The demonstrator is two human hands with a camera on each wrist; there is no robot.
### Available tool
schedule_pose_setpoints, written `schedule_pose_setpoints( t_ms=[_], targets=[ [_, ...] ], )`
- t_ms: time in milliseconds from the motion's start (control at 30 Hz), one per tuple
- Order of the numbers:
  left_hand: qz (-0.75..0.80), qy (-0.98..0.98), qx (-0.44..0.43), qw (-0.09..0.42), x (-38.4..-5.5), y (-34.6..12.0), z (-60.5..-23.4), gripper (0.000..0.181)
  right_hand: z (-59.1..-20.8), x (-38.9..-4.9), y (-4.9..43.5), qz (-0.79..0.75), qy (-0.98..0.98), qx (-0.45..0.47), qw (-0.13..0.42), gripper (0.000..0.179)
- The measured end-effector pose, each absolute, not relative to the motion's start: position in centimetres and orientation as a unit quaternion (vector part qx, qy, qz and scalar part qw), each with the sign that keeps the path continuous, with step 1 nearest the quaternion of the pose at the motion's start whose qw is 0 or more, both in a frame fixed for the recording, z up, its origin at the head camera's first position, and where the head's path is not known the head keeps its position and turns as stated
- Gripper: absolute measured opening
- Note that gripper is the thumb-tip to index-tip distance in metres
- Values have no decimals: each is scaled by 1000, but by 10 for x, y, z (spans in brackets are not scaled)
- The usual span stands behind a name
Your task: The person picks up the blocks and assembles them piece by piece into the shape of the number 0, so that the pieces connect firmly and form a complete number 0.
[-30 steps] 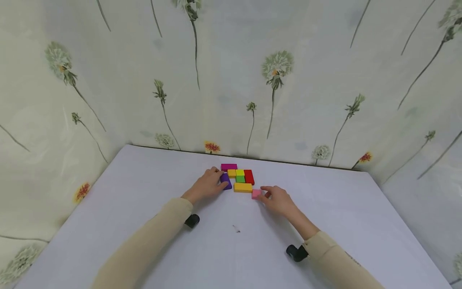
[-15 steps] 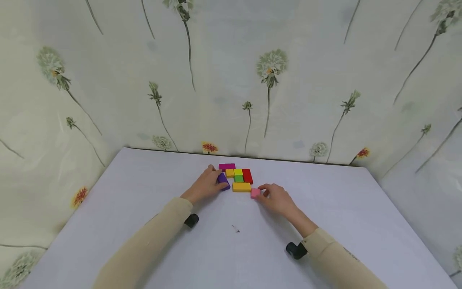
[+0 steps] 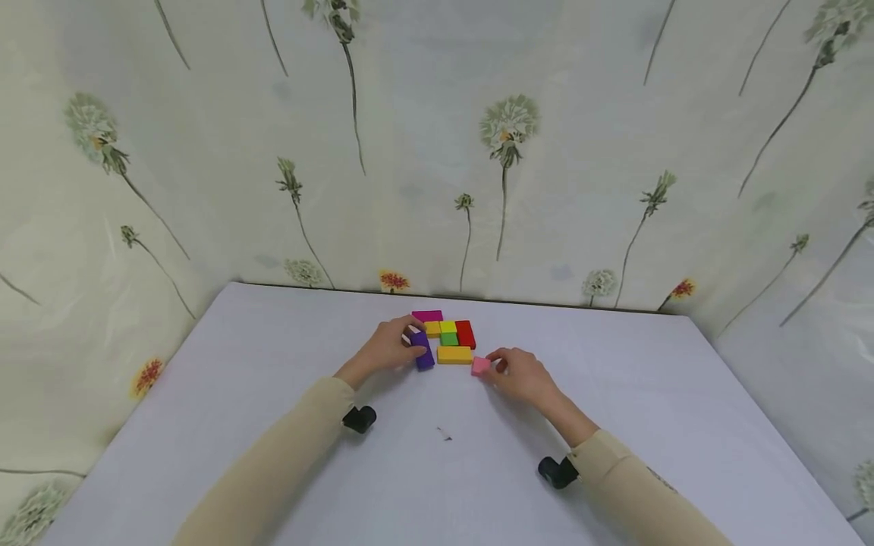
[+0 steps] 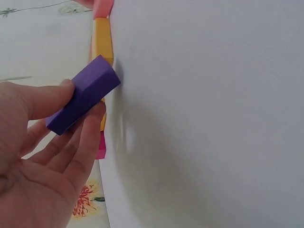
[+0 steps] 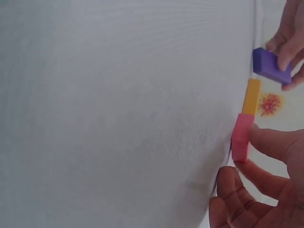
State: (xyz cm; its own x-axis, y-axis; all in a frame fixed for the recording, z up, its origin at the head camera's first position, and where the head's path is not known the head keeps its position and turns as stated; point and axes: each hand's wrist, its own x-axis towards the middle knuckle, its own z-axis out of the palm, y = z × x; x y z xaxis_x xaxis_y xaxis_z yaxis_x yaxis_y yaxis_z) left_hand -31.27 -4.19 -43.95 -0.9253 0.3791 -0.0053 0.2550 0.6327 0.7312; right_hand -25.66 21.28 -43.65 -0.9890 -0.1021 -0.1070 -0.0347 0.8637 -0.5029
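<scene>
In the left wrist view my left hand pinches a purple rectangular block between thumb and fingers, the block tilted with one end close over the table. My right hand holds a small pink block by its sides; in the right wrist view the thumb and index finger grip that pink block. Between the hands lies a long yellow-orange block, right beside the pink one. Behind it a green block, a bright yellow block, a small orange block and a red block sit packed together.
A magenta block lies at the back of the group, near the table's far edge. The white table bears a small dark mark in front. A dandelion-print cloth hangs behind. Black wrist cameras sit under both sleeves.
My left hand has drawn the purple block slightly toward me, out from its spot beside the orange block. The pink block has turned a little in my right hand. The head view has shifted slightly.
</scene>
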Motion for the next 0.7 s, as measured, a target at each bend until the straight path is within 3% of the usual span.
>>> schedule_pose_setpoints(
  t_ms=[233,467,700],
  targets=[
    [448,874,165,92,-301,-47,-428,32,-437,-260,212,-261,962,-46,64,40],
    [468,848,220,115,-288,-51,-420,32,-438,-260,209,-254,965,-35,55,39],
    [488,840,192,136,-277,-52,-416,24,-438,-260,208,-253,965,-29,56,40]
  ],
)
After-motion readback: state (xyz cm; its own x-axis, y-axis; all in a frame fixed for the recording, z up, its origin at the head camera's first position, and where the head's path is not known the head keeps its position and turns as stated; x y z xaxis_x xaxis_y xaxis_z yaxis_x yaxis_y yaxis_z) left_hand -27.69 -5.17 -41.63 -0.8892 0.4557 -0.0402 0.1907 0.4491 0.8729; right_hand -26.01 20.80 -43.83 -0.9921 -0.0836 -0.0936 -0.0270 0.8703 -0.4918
